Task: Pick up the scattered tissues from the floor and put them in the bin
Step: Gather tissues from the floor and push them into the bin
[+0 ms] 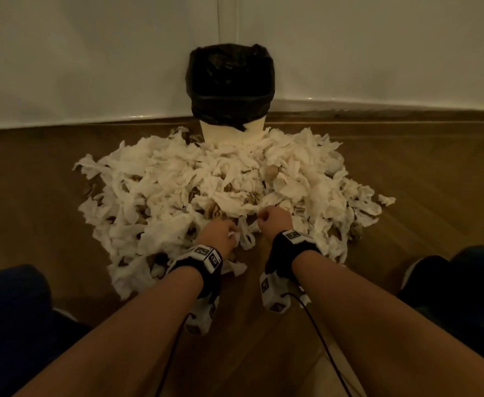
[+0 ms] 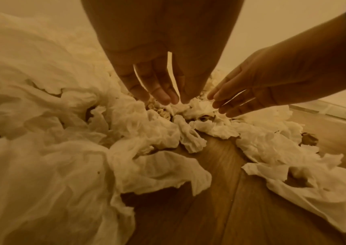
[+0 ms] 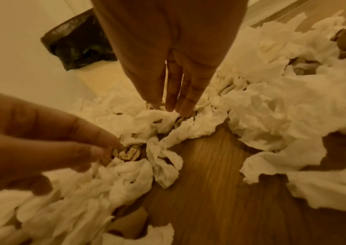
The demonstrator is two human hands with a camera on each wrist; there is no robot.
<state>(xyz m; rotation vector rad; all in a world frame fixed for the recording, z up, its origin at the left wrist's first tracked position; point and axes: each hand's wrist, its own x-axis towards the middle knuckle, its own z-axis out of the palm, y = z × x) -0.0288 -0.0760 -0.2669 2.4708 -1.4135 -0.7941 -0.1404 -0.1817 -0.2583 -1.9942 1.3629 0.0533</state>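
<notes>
A wide heap of white tissues (image 1: 206,179) covers the wooden floor in front of the bin (image 1: 230,81), which is white with a black bag folded over its rim. It also shows in the right wrist view, the bin (image 3: 77,44) at upper left. Both hands reach into the heap's near edge. My left hand (image 1: 220,233) points down, and its fingers and thumb close on a tissue (image 2: 178,105). My right hand (image 1: 272,219) is just to its right, with straight fingers (image 3: 173,99) whose tips touch the tissues (image 3: 199,126). It grips nothing.
The bin stands against a pale wall (image 1: 92,53) with a skirting board. Brown crumpled scraps (image 3: 129,153) and a cardboard tube (image 3: 130,220) lie among the tissues. My knees in dark trousers (image 1: 9,325) flank the arms. Bare floor (image 1: 34,181) shows either side.
</notes>
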